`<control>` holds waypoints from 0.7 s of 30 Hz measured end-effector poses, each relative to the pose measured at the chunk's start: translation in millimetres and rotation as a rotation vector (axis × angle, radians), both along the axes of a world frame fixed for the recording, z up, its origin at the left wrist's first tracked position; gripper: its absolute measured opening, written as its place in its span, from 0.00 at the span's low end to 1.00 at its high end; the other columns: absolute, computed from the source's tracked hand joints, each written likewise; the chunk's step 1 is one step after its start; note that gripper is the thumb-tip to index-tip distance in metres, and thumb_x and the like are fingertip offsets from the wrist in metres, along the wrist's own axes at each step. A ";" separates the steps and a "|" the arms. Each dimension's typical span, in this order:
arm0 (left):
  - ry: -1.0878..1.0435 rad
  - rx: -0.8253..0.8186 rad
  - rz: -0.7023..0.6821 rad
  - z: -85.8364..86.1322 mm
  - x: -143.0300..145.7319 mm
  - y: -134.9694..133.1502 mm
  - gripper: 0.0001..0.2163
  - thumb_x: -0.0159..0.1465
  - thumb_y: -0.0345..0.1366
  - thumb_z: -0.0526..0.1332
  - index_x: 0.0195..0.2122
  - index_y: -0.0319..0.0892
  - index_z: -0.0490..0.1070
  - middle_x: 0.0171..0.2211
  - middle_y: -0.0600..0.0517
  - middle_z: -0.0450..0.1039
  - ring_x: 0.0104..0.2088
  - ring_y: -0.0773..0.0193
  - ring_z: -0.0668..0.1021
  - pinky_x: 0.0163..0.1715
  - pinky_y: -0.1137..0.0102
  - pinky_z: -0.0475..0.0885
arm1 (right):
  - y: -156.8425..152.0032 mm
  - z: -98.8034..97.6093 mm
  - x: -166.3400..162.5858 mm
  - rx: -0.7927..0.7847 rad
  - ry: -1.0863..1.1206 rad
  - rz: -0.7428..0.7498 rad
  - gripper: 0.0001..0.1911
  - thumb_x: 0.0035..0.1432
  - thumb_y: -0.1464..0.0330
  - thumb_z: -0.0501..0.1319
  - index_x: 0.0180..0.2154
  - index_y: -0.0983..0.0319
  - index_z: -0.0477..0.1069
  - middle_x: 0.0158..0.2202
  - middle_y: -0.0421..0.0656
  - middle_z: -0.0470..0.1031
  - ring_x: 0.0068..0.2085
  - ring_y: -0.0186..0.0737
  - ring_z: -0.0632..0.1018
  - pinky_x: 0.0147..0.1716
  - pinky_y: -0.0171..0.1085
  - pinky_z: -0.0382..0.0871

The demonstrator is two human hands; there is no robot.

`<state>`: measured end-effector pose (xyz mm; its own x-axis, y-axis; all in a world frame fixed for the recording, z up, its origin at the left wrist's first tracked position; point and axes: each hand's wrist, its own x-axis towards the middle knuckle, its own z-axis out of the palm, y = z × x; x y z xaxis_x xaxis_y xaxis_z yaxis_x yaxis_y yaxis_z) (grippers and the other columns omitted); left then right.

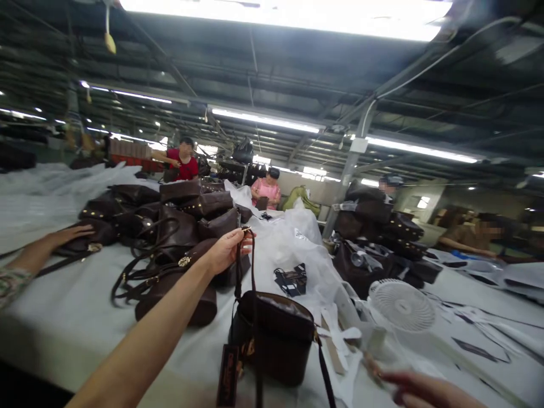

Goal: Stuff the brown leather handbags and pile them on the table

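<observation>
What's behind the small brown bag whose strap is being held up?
Behind the bag, whose strap the left hand holds, lie a pile of brown handbags and white plastic bags. The table surface directly behind it is covered.

We see a heap of brown bags (170,221) with loose straps on the white tabletop (63,317). Beside it lies crumpled clear plastic (297,238), with dark tags (291,280) lying on it. A small white fan (402,306) lies face up to the right, near white paper strips (340,334). Behind the fan we see a second heap of dark bags (374,238). Farther off we make out a person in red (185,164), a person in pink (267,190) and a person at the right (471,235). Tube lights (263,120) run overhead.
</observation>
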<state>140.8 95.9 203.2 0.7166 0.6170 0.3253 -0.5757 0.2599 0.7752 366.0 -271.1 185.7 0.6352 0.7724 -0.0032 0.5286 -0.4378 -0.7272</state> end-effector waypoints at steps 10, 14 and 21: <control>0.055 0.143 -0.008 7.7 17.7 -31.1 0.14 0.59 0.45 0.66 0.37 0.38 0.72 0.38 0.46 0.74 0.36 0.64 0.77 0.36 0.71 0.73 | 207.1 18.4 -104.6 0.513 0.058 0.261 0.35 0.59 0.51 0.54 0.64 0.57 0.56 0.52 0.50 0.72 0.49 0.49 0.75 0.52 0.48 0.67; 0.189 0.355 -0.030 7.4 18.2 -31.8 0.20 0.59 0.51 0.64 0.42 0.40 0.72 0.39 0.48 0.74 0.29 0.67 0.77 0.29 0.72 0.71 | 236.0 32.6 -100.6 0.691 -0.171 0.288 0.21 0.62 0.56 0.53 0.53 0.54 0.71 0.47 0.48 0.74 0.49 0.48 0.74 0.53 0.47 0.64; 0.154 0.362 -0.172 14.9 28.2 -25.4 0.24 0.57 0.54 0.64 0.44 0.39 0.70 0.34 0.47 0.74 0.34 0.59 0.79 0.36 0.66 0.72 | 242.1 80.0 -72.6 0.626 -0.287 0.465 0.09 0.54 0.68 0.62 0.37 0.57 0.79 0.33 0.41 0.79 0.35 0.41 0.77 0.40 0.39 0.69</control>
